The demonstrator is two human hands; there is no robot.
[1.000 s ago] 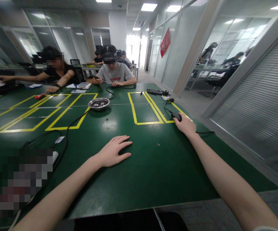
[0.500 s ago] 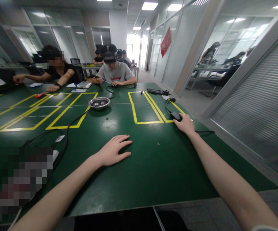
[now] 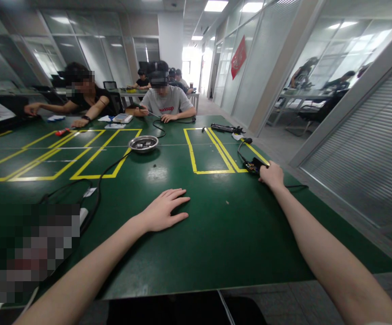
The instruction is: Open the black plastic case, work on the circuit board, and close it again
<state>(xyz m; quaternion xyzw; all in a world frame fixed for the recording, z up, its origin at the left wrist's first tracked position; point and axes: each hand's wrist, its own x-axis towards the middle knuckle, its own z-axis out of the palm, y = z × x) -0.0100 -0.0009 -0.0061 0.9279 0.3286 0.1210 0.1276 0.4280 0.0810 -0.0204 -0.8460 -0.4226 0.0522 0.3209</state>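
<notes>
At the right of the green table, my right hand has its fingers closed on the edge of a black adapter cover, which is tilted up. Beside and below it the adapter's inner electronic parts show; whether the cover is fully apart from them I cannot tell. One cord runs up from the adapter to a black plug, and another comes out to the right beyond my wrist. My left hand lies flat on the table with fingers spread, holding nothing.
A metal bowl with small metal parts stands mid-table. A black folded tripod-like object lies far right. Cables and a pixelated object are at the left. Yellow tape marks the table. Two people work across it.
My right hand has raised and tilted the black adapter cover, so the electronics inside now show. My left hand stays flat in place. The view has shifted slightly.
</notes>
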